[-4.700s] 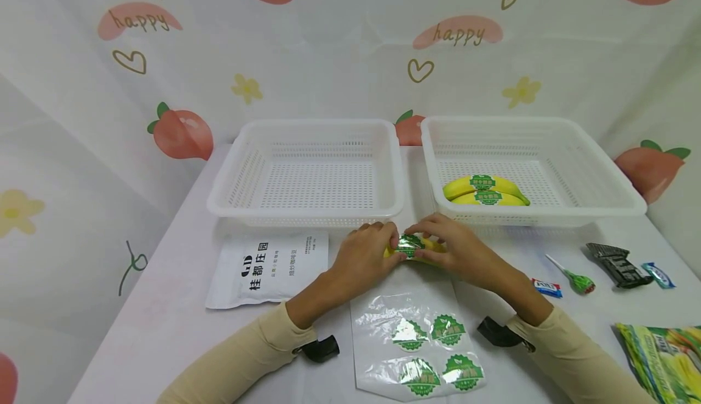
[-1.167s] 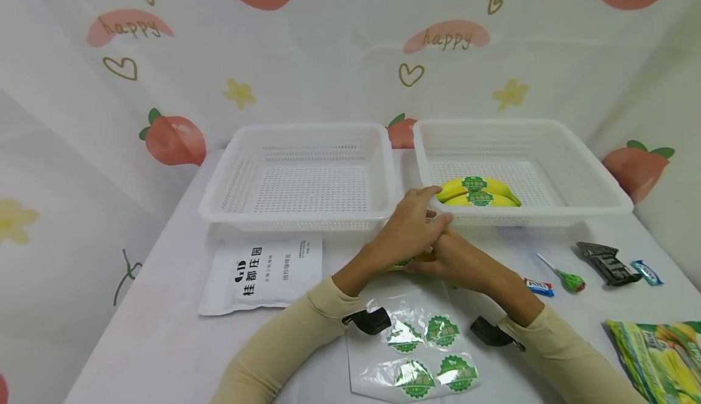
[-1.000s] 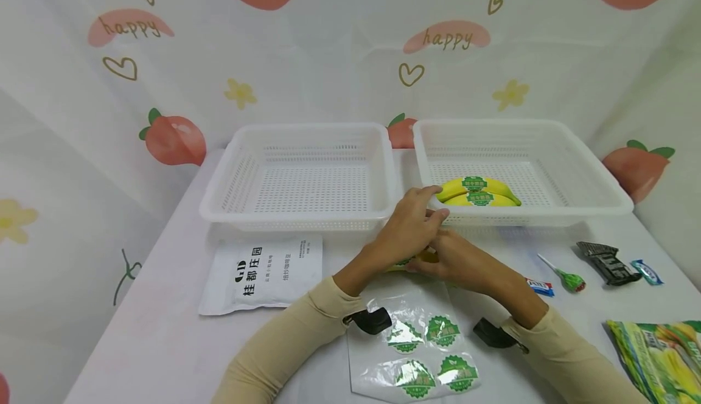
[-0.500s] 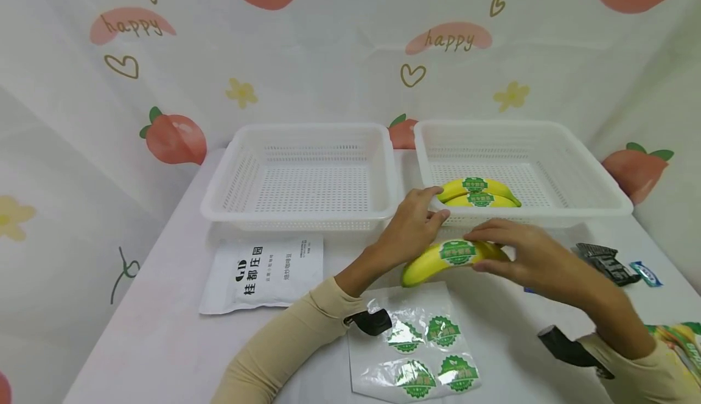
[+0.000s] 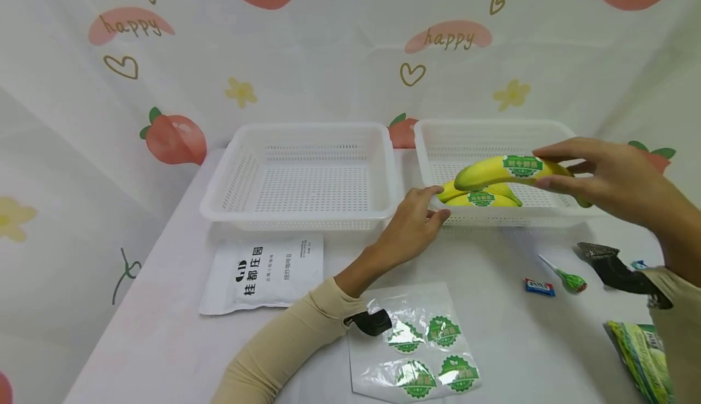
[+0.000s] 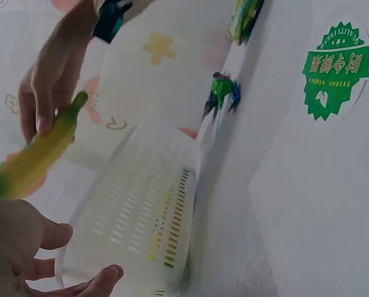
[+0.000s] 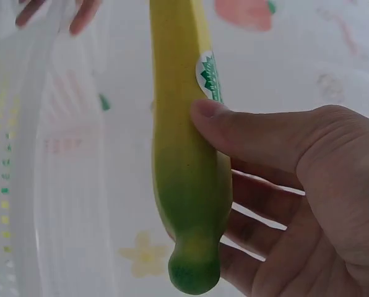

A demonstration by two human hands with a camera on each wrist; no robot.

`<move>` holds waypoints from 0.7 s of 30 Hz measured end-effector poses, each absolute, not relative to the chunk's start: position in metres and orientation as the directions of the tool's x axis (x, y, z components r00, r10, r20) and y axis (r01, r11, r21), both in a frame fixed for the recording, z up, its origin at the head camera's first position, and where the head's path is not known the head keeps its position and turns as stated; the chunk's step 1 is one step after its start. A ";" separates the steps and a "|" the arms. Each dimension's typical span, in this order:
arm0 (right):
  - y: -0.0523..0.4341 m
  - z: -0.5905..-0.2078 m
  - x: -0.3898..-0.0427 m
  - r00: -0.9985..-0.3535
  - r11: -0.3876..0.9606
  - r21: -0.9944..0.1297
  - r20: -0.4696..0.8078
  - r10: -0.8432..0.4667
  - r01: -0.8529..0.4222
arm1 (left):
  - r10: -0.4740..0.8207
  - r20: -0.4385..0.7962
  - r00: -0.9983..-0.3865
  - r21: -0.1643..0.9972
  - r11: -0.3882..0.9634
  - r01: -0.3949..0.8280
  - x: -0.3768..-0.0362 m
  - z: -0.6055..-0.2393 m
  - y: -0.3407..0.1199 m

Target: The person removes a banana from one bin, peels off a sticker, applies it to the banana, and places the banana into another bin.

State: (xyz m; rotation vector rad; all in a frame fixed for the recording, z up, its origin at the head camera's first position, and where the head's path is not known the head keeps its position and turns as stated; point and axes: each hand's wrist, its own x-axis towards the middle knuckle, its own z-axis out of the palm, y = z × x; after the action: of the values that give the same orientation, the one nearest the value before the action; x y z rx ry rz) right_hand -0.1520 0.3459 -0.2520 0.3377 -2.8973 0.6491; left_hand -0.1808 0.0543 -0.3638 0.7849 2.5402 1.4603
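Note:
My right hand [image 5: 608, 176] pinches a yellow banana [image 5: 484, 173] by its green stem end, thumb on the near side and fingers behind it. A green label [image 5: 522, 165] is stuck on the banana's side. The banana hangs over the right white basket [image 5: 547, 214]; in the left wrist view it shows above the basket wall [image 6: 141, 192]. Inside that basket lie two labelled bananas [image 5: 457, 200], partly covered by the held one. My left hand [image 5: 413, 221] grips the basket's near left corner, thumb and fingers on either side of the rim.
A second white basket [image 5: 301, 215] stands to the left. In front are a white coffee pouch [image 5: 265, 276], a sheet of green stickers [image 5: 378, 355], a small blue-red candy [image 5: 539, 287], a lollipop [image 5: 574, 282] and a green-yellow packet [image 5: 641, 355]. A patterned cloth hangs behind.
Earlier both hands were at the banana on the sticker sheet. My left hand moved onto the basket corner; my right hand lifted the banana up and right, over the right basket.

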 end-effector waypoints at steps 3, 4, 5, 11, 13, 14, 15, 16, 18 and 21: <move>0.348 -0.248 -0.179 -0.980 0.882 -0.429 0.104 -0.168 -0.197 | 0.485 0.152 -0.861 0.838 0.399 0.373 -0.180 -0.364 0.054; 0.349 -0.248 -0.188 -0.981 0.883 -0.428 0.090 -0.171 -0.193 | 0.486 0.153 -0.861 0.837 0.398 0.374 -0.180 -0.364 0.054; 0.349 -0.248 -0.196 -0.982 0.886 -0.424 0.072 -0.173 -0.187 | 0.487 0.153 -0.860 0.838 0.397 0.374 -0.180 -0.364 0.054; 0.350 -0.254 -0.242 -0.983 0.903 -0.402 -0.035 -0.178 -0.150 | 0.490 0.161 -0.857 0.835 0.395 0.383 -0.180 -0.364 0.054; 0.350 -0.258 -0.255 -0.980 0.899 -0.412 -0.066 -0.189 -0.146 | 0.490 0.161 -0.857 0.835 0.395 0.383 -0.179 -0.364 0.054; 0.350 -0.261 -0.260 -0.978 0.898 -0.417 -0.080 -0.193 -0.143 | 0.492 0.160 -0.856 0.836 0.394 0.383 -0.179 -0.364 0.054; 0.350 -0.264 -0.265 -0.976 0.899 -0.413 -0.091 -0.197 -0.143 | 0.493 0.158 -0.855 0.837 0.393 0.381 -0.179 -0.364 0.054; 0.350 -0.267 -0.269 -0.974 0.899 -0.413 -0.104 -0.204 -0.144 | 0.494 0.155 -0.855 0.839 0.392 0.379 -0.180 -0.365 0.054; 0.351 -0.273 -0.276 -0.968 0.899 -0.411 -0.124 -0.221 -0.152 | 0.494 0.153 -0.856 0.841 0.390 0.376 -0.180 -0.365 0.054; 0.350 -0.282 -0.284 -0.957 0.898 -0.406 -0.154 -0.247 -0.167 | 0.493 0.154 -0.856 0.840 0.390 0.376 -0.180 -0.366 0.054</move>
State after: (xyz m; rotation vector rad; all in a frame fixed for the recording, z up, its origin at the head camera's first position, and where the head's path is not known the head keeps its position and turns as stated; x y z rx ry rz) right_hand -0.2838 0.3495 -0.2822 0.3589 -3.2577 0.6675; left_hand -0.1804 0.0540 -0.3659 0.7907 2.5169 1.4726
